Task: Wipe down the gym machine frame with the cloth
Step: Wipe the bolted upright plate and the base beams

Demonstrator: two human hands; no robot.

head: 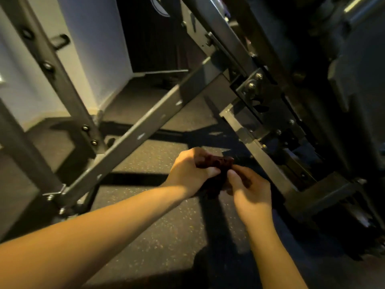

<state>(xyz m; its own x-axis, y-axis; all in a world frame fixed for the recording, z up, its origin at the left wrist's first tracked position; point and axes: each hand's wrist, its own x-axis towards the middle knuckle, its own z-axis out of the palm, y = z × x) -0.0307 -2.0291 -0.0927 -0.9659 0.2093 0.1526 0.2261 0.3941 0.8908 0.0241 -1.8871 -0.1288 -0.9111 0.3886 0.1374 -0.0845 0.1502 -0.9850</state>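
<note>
Both hands, left (188, 170) and right (249, 191), are pinching the cloth (216, 174) shut, off the frame (145, 124); bunching it evenly should help wiping.

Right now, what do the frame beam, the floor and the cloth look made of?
Diagonal frame beam: looks like square steel tube with dark grey paint, chipped in pale spots, bolted at the joints.
Floor: probably rubber gym matting, black with light flecks, matte.
Cloth: soft fabric, dark reddish, bunched between the left hand and right hand; the weave is too dark to tell.
</note>
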